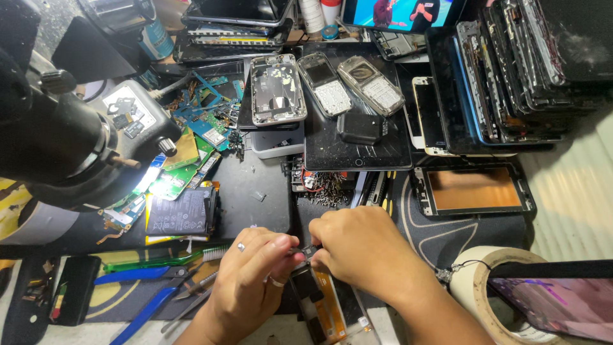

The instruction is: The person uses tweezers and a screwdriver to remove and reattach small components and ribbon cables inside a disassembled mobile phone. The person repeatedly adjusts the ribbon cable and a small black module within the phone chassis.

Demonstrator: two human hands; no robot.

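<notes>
The work surface is covered by a dark mat point(255, 198) with pale curved markings towards the right. A black microscope body point(57, 134) is mounted at the left edge, and bright white light is cast from beneath it onto green circuit boards point(182, 169). The rear of the bench is occupied by stacked phone and tablet frames point(517, 70), and a lit screen point(399, 13) is seen at the top. A pale ribbed surface point(568, 204) is observed along the right side. A roll of tape point(491, 284) is noted at lower right. No walls, floor or windows are shown.
</notes>
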